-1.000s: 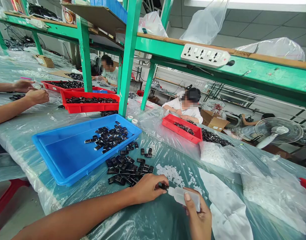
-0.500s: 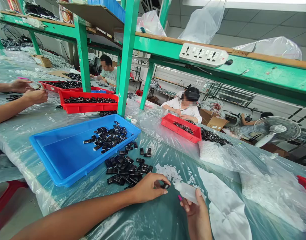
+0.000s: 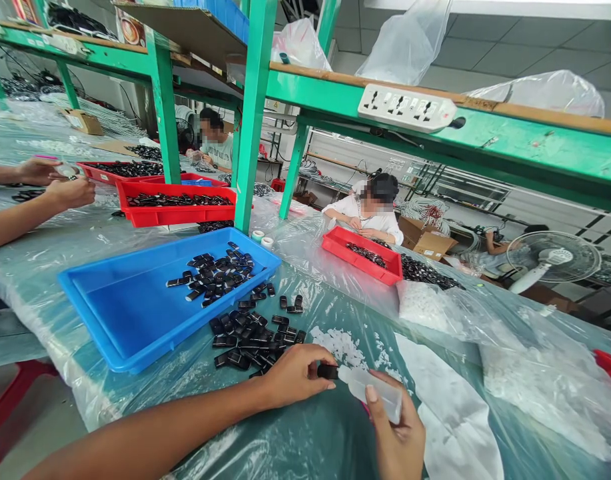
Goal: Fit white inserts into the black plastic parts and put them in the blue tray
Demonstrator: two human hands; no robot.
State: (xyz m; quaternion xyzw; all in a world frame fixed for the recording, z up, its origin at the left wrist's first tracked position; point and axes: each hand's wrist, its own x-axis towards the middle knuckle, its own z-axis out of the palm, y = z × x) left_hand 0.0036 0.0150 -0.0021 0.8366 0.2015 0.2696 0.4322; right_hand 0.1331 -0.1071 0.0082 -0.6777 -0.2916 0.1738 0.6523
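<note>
Between the thumb and fingers of my left hand (image 3: 298, 373) is a small black plastic piece (image 3: 328, 372), pinched with one end facing right. My right hand (image 3: 400, 420) grips a frosted white plastic bottle (image 3: 378, 395), thumb on top. The bottle's narrow end meets the end of the black piece or lies right against it; I cannot tell which. A bit of pink shows under the bottle, mostly hidden by my fingers. Loose black pieces (image 3: 245, 333) are heaped beyond my left hand, and small white bits (image 3: 342, 347) lie scattered just past both hands.
A blue tray (image 3: 105, 353) holding black pieces stands at left. Red trays (image 3: 180, 215) sit behind it, beside a co-worker's hands (image 3: 68, 190). A green shelf post (image 3: 252, 133) rises mid-table. At right lie a white cloth (image 3: 450, 407) and clear bags (image 3: 540, 393) of white bits.
My right hand has brought the bottle leftward, up to the black piece. The black piece has turned from facing me end-on to pointing right. My left hand stays in about the same place.
</note>
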